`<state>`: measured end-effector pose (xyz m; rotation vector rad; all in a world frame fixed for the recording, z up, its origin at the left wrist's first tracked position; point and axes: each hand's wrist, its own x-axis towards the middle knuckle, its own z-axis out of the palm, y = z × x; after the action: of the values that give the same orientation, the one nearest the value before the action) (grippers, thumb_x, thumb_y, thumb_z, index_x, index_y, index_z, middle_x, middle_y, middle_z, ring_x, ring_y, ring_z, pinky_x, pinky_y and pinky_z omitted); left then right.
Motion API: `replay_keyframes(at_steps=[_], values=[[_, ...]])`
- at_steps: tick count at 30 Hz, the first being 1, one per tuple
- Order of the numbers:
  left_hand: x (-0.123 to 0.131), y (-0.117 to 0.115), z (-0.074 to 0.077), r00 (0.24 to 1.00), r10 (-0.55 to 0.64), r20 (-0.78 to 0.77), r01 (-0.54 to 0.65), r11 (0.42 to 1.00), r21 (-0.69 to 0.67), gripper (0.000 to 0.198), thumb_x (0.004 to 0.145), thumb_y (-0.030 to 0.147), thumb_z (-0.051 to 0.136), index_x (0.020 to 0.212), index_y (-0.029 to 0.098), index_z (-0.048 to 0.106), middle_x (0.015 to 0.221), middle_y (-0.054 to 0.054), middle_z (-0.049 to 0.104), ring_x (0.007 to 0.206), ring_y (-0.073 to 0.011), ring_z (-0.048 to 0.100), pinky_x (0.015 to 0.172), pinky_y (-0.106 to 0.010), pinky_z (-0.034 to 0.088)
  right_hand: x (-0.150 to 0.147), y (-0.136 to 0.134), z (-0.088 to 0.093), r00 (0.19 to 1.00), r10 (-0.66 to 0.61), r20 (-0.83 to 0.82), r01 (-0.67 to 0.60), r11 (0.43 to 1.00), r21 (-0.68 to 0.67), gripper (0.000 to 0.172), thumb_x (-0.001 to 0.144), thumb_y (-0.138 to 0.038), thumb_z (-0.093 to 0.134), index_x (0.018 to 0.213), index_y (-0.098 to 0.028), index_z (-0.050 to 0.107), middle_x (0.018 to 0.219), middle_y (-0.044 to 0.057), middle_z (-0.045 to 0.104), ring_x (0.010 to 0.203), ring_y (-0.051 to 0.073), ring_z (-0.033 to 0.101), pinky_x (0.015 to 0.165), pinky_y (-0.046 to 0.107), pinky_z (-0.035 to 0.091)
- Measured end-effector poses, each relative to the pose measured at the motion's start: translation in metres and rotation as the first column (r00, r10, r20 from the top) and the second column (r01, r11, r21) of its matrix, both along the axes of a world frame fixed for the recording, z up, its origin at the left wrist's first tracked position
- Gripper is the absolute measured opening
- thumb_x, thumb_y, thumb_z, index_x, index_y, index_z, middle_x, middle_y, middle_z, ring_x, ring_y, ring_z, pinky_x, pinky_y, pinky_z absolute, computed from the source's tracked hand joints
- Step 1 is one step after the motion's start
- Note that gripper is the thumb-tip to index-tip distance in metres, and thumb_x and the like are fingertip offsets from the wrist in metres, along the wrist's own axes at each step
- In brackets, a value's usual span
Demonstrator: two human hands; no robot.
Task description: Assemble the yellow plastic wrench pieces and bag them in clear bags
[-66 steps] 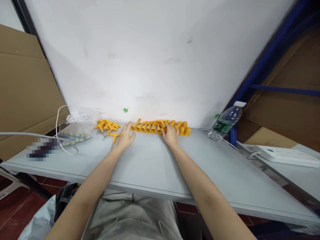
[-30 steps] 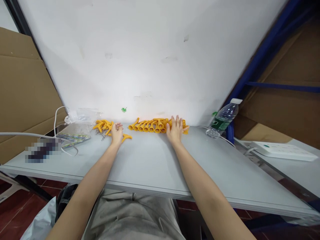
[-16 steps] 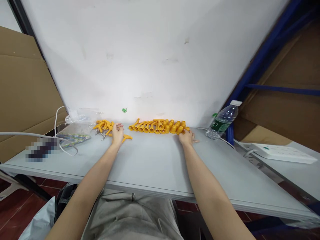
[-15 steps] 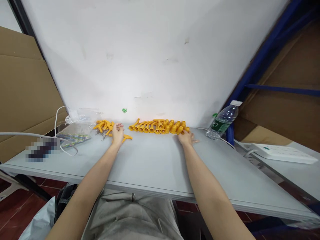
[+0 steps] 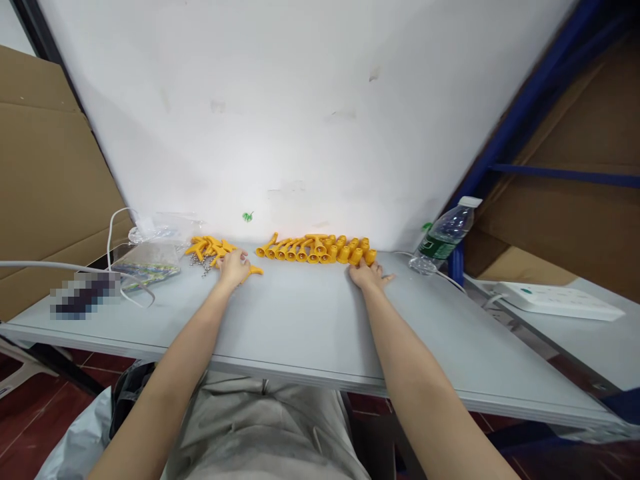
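My left hand [image 5: 234, 268] is curled over a yellow branched plastic piece [image 5: 255, 271], with one arm showing at its right side. The fingertips' contact is partly hidden. Beside it lies a loose pile of similar yellow pieces [image 5: 203, 245], with small silvery metal parts [image 5: 204, 264] in front. My right hand [image 5: 369, 274] rests on the table with its fingers spread, against the end of a row of yellow cup-ended pieces [image 5: 293, 251]. The nearest yellow cup [image 5: 356, 257] is just past its thumb. Some of the right fingers are hidden.
A clear bottle [image 5: 445, 237] leans at the right, near a white power strip [image 5: 560, 300]. Plastic bags [image 5: 150, 257], a white cable [image 5: 111, 240] and a blurred dark object [image 5: 85, 295] lie at the left. A white panel [image 5: 300, 133] stands behind the table [image 5: 300, 327].
My left hand has come down over the yellow branched piece. The fingers of my right hand have spread beside the end cups, which stand slightly rearranged. The view has shifted a little.
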<state>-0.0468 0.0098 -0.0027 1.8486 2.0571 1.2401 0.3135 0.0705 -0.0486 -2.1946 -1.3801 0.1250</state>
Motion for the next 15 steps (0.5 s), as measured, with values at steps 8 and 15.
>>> replay_keyframes(at_steps=[8,15], values=[[0.0019,-0.0059,-0.0076,0.911,-0.183,-0.371,0.103,0.969,-0.224,0.024,0.078,0.035,0.064,0.098,0.021,0.064,0.092,-0.01,0.069,0.096,-0.0294,0.063,0.096,-0.048,0.038,0.0001,-0.0024,0.0015,0.987,-0.096,-0.126,0.115,0.981,0.154,0.044,0.086,-0.033,0.045,0.124,-0.016,0.058,0.128,0.022,0.054,0.128,0.038,0.043,0.104,0.072,0.014],[0.0041,0.0002,-0.0091,0.972,-0.228,-0.051,0.23,0.973,0.028,0.033,0.076,0.014,0.062,0.108,0.023,0.063,0.083,-0.003,0.063,0.077,-0.0204,0.062,0.081,-0.034,0.046,0.007,-0.0034,0.0047,0.97,-0.013,-0.244,0.122,0.89,0.439,0.036,0.088,-0.024,0.033,0.12,-0.017,0.046,0.122,0.019,0.056,0.12,0.033,0.049,0.102,0.061,0.031]])
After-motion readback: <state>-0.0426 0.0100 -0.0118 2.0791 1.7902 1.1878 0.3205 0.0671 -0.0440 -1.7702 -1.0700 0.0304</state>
